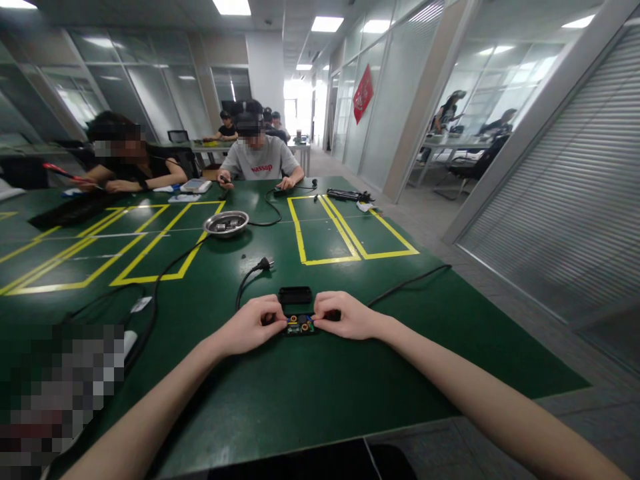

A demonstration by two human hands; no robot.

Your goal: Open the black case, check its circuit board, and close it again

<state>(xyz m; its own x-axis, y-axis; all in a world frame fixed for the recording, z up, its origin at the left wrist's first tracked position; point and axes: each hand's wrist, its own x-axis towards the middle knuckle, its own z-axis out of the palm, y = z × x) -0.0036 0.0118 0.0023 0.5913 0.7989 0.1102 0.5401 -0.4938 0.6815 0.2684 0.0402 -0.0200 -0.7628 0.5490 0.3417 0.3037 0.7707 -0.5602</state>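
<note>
A small opened black device with a green circuit board [300, 325] lies on the green table [280, 393] in front of me. My left hand [255, 325] pinches its left side with curled fingers. My right hand [345, 315] grips its right side the same way. Just beyond the board lies a black cover shell [295, 295]. A black cable with a plug [265, 265] ends a little farther back; another black cable [410, 280] runs off to the right from under my right hand.
A metal bowl [226, 223] with small parts sits mid-table among yellow tape rectangles [345, 237]. Two people sit at the far side, their hands on the table. More cables trail at the left. The table's right edge drops to a grey floor aisle.
</note>
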